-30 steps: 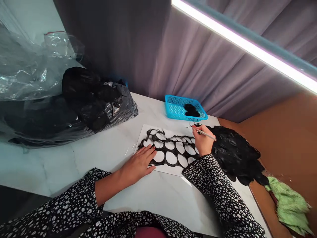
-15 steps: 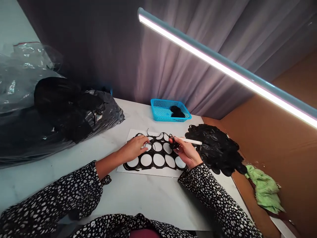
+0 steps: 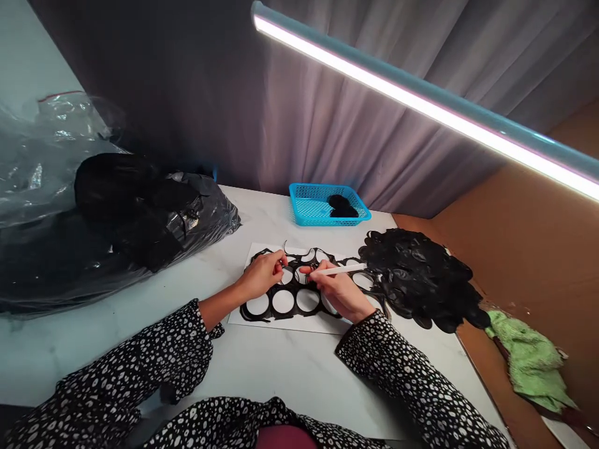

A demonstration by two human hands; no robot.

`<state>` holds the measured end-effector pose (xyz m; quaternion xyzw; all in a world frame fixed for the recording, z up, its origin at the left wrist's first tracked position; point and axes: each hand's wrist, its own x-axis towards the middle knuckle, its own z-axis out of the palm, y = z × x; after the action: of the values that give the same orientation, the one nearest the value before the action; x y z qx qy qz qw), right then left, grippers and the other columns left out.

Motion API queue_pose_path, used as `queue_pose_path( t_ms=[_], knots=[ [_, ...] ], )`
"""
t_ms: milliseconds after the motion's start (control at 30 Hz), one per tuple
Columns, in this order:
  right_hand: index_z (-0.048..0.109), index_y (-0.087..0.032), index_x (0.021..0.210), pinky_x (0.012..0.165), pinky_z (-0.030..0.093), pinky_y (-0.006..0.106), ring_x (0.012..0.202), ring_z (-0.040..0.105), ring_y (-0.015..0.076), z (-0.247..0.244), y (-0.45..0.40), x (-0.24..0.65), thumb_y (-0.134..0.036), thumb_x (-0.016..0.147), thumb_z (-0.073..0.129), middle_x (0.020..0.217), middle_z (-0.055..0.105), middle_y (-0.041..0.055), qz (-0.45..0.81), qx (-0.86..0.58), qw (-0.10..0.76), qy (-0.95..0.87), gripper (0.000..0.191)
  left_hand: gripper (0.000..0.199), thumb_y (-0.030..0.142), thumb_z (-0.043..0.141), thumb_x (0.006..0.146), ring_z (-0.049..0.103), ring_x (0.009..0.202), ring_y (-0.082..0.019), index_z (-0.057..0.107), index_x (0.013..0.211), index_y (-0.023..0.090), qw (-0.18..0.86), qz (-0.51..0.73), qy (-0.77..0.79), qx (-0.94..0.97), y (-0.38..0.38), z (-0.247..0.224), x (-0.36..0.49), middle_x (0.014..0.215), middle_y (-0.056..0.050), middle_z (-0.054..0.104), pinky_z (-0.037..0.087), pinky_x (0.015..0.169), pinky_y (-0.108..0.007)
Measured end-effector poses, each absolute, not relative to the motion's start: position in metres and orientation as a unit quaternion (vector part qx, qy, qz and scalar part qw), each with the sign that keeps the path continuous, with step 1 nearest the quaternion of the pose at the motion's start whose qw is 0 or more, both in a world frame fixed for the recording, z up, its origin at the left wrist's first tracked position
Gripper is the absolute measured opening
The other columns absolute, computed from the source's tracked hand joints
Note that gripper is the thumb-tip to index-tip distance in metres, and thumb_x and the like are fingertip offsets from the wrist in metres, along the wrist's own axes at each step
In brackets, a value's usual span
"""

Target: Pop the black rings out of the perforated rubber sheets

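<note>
A black sheet cut through with rows of round holes lies on a white board. Over its left part is my left hand, thumb and fingers drawn together in a pinch; whatever is between them is hidden or too small to name. My right hand is over the middle of the sheet, closed on a slim white pen-like stick that points to the right. Its fingertips are close to the sheet, near my left hand. Thin black strands curl up along the sheet's far edge.
A heap of thin black pieces lies right of the sheet. Behind stands a blue basket with black round pieces. Large plastic bags fill the left side. A green cloth lies at right; a tube lamp hangs above.
My right hand has moved left over the sheet, closer to my left hand. The tangle of black strands at its fingers no longer shows. The view has shifted slightly.
</note>
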<state>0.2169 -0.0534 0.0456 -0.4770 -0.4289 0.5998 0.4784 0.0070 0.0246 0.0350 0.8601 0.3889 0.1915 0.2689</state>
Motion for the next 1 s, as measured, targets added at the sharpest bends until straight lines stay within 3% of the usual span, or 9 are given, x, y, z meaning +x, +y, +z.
queue_pose_path(
  t_ms=[133,333,533,633,767,867,1000],
  knots=[
    [0.052,-0.021,0.071,0.080,0.048,0.035,0.090,0.065,0.0217,0.035,-0.045,0.203,-0.036,0.077,0.069,0.095,0.073,0.0056,0.510,-0.491,0.432,-0.559,0.023,0.014,0.012,0.051,0.085,0.058,0.085,-0.018,0.062,0.087,0.020,0.254,0.160,0.314,0.901,0.027,0.035,-0.002,0.090,-0.002,0.058,0.045,0.072,-0.028],
    [0.051,-0.021,0.069,0.073,0.046,0.030,0.085,0.064,0.0191,0.027,-0.040,0.196,-0.030,0.079,0.065,0.086,0.071,0.0027,0.483,-0.482,0.410,-0.606,0.019,0.020,0.008,0.043,0.091,0.049,0.088,-0.020,0.059,0.087,0.020,0.194,0.128,0.254,0.939,0.029,0.032,-0.007,0.090,-0.004,0.053,0.040,0.076,-0.029],
    [0.048,-0.021,0.063,0.059,0.036,0.025,0.062,0.048,0.0131,0.034,-0.035,0.191,-0.028,0.075,0.065,0.065,0.055,-0.0035,0.437,-0.511,0.357,-0.649,0.023,0.018,0.006,0.044,0.091,0.046,0.084,-0.022,0.053,0.084,0.019,0.168,0.133,0.251,0.944,0.030,0.027,-0.002,0.089,-0.004,0.051,0.039,0.074,-0.032],
    [0.048,-0.020,0.063,0.058,0.035,0.026,0.061,0.049,0.0127,0.039,-0.030,0.189,-0.029,0.072,0.070,0.064,0.055,-0.0039,0.501,-0.504,0.346,-0.613,0.025,0.018,0.005,0.041,0.092,0.048,0.085,-0.021,0.051,0.089,0.020,0.173,0.155,0.270,0.935,0.031,0.025,0.001,0.092,-0.004,0.051,0.041,0.075,-0.031],
    [0.053,-0.020,0.069,0.064,0.042,0.027,0.073,0.061,0.0167,0.046,-0.023,0.198,-0.030,0.070,0.075,0.071,0.065,-0.0005,0.640,-0.450,0.379,-0.494,0.025,0.008,0.013,0.046,0.096,0.050,0.099,-0.021,0.049,0.102,0.019,0.184,0.192,0.302,0.916,0.030,0.025,-0.001,0.103,-0.005,0.052,0.044,0.086,-0.032],
    [0.054,-0.019,0.074,0.060,0.044,0.024,0.078,0.065,0.0170,0.047,-0.016,0.214,-0.028,0.072,0.077,0.078,0.068,0.0018,0.731,-0.402,0.402,-0.378,0.025,0.033,0.020,0.061,0.092,0.048,0.112,-0.024,0.045,0.120,0.019,0.187,0.198,0.307,0.912,0.028,0.024,-0.005,0.117,-0.007,0.052,0.041,0.097,-0.036],
    [0.054,-0.017,0.075,0.053,0.044,0.016,0.079,0.065,0.0126,0.041,-0.006,0.235,-0.021,0.074,0.077,0.083,0.069,0.0032,0.782,-0.355,0.436,-0.268,0.023,0.058,0.026,0.070,0.087,0.046,0.116,-0.029,0.039,0.135,0.020,0.183,0.186,0.310,0.914,0.029,0.017,-0.008,0.126,-0.010,0.051,0.040,0.099,-0.045]
  ],
)
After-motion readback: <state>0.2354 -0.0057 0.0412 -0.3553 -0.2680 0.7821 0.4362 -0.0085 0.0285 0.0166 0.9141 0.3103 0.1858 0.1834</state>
